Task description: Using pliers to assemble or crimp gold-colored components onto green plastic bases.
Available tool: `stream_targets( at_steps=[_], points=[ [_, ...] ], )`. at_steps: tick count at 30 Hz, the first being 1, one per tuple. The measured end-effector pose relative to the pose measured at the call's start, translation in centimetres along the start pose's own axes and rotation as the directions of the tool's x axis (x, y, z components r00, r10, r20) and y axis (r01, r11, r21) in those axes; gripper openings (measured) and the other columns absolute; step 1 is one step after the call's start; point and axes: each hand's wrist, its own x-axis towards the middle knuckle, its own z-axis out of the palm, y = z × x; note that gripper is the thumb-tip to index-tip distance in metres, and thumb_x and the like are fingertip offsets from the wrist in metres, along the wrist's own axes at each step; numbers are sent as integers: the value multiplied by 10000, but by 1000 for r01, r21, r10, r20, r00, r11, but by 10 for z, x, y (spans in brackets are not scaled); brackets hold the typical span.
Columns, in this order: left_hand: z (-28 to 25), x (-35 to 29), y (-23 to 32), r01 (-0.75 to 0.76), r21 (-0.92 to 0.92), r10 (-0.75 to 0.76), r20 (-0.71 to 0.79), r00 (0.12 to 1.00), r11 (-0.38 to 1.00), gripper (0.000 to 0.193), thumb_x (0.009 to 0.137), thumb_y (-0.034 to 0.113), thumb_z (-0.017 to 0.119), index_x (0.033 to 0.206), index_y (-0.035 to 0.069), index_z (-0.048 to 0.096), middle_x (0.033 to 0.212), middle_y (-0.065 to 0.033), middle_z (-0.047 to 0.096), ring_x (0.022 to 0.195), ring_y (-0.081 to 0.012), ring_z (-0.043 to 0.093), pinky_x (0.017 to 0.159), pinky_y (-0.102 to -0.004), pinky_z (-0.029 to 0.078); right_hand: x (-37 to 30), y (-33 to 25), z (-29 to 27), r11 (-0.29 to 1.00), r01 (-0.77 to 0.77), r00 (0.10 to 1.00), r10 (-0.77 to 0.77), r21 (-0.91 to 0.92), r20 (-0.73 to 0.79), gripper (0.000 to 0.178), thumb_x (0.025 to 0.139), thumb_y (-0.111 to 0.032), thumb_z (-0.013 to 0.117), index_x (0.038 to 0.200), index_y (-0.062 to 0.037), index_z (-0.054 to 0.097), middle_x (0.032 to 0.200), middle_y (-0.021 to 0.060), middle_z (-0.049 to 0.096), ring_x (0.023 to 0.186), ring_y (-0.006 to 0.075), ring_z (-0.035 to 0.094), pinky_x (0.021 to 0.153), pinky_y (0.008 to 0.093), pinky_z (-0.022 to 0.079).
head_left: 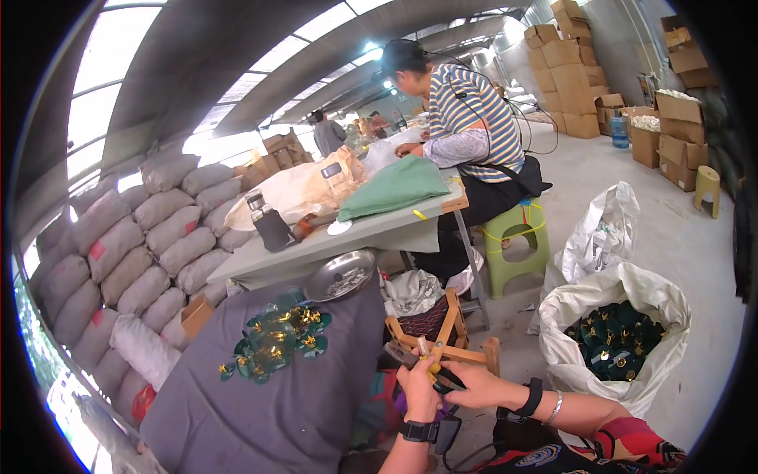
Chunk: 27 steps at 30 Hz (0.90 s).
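Observation:
My left hand (pixel 418 389) and my right hand (pixel 474 385) meet in front of me, over the right edge of the cloth-covered surface. Both are closed. A small tool that looks like pliers (pixel 433 368), with yellow and dark parts, shows between them; its dark head sticks out above my left hand. My right fingers close on its handle end. Whatever small piece my left fingers pinch is hidden. To the left, on the grey cloth (pixel 237 419), lies a loose pile of dark green pieces with gold-coloured fittings (pixel 276 336).
A white woven sack (pixel 559 355) of similar pieces stands right. Beside the pile sits a metal bowl (pixel 341 276) with small pale bits. A wooden frame (pixel 454 347) is just beyond my hands. A person in stripes (pixel 474 103) works at a table (pixel 332 245), seated on a green stool (pixel 517 249).

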Motion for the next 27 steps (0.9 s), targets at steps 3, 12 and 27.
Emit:
stream_targets(
  at_steps=[3, 12, 27],
  points=[
    [-14, 4, -5, -10, -6, 11, 12, 1000, 1000, 264, 774, -19, 623, 1036, -30, 592, 937, -72, 612, 823, -164, 589, 748, -294, 454, 2, -10, 3, 996, -51, 993, 43, 71, 111, 1001, 715, -456, 722, 1409, 74, 233, 1288, 309, 470, 1128, 441, 526, 966, 443, 434],
    [-25, -2, 3, 44, 29, -46, 59, 997, 999, 259, 805, -8, 608, 1063, -23, 597, 992, -67, 622, 877, -158, 598, 779, -295, 468, 14, -23, 28, 985, -101, 991, 112, -136, 75, 855, 731, -289, 691, 1352, 77, 231, 1095, 313, 515, 1036, 459, 554, 883, 465, 473],
    [-68, -1, 9, 101, 54, -94, -119, 988, 993, 224, 911, 161, 605, 1076, 11, 583, 939, -53, 610, 830, -149, 587, 737, -288, 468, 33, -26, 69, 997, -58, 997, 60, -48, 56, 791, 738, -201, 652, 1388, 35, 268, 1067, 317, 537, 987, 454, 566, 864, 479, 476]
  ],
)
